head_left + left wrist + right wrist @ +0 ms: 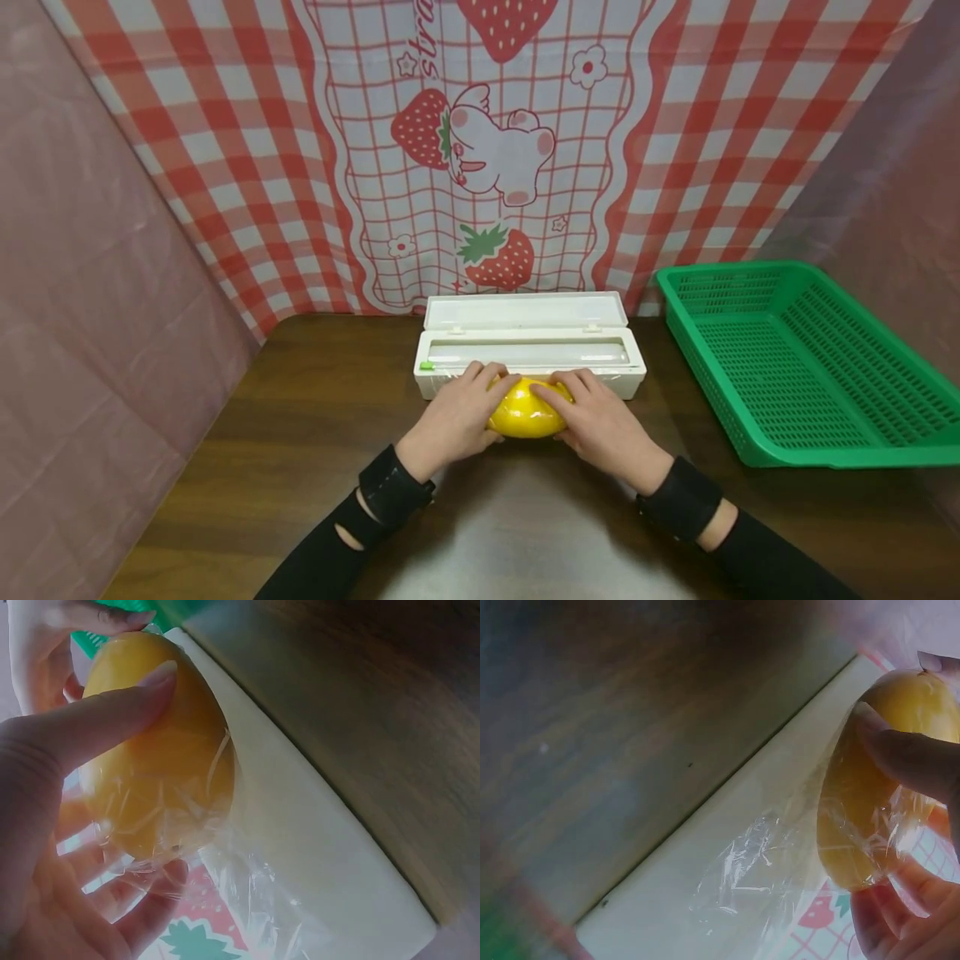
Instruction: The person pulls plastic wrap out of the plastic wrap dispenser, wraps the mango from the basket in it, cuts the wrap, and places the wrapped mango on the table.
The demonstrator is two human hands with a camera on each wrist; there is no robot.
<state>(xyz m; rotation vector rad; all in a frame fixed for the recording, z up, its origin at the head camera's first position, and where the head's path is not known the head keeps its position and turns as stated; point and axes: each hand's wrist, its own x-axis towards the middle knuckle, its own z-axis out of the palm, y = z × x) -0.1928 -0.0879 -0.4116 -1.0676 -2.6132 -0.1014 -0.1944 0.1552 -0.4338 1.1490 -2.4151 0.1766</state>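
Both hands hold a smooth yellow oval fruit (pixel 527 411) in front of the white cling film dispenser (pixel 530 354). Clear cling film (pixel 169 802) wraps the fruit in wrinkles and trails over the dispenser's front. My left hand (pixel 459 410) grips one end, its thumb across the near face and fingers behind. At the other end my right hand (pixel 604 422) does the same, thumb on top and fingertips underneath. The dispenser's lid (pixel 525 311) stands raised, showing the roll (pixel 528 352) inside. A green slider (pixel 427 366) sits at the left of its front edge.
To the right stands a green plastic basket (pixel 750 417) with slotted walls. A red-and-white checked cloth with strawberries (pixel 247 142) hangs behind the brown wooden table (pixel 300 433). Pink cloth (pixel 90 250) hangs at the left.
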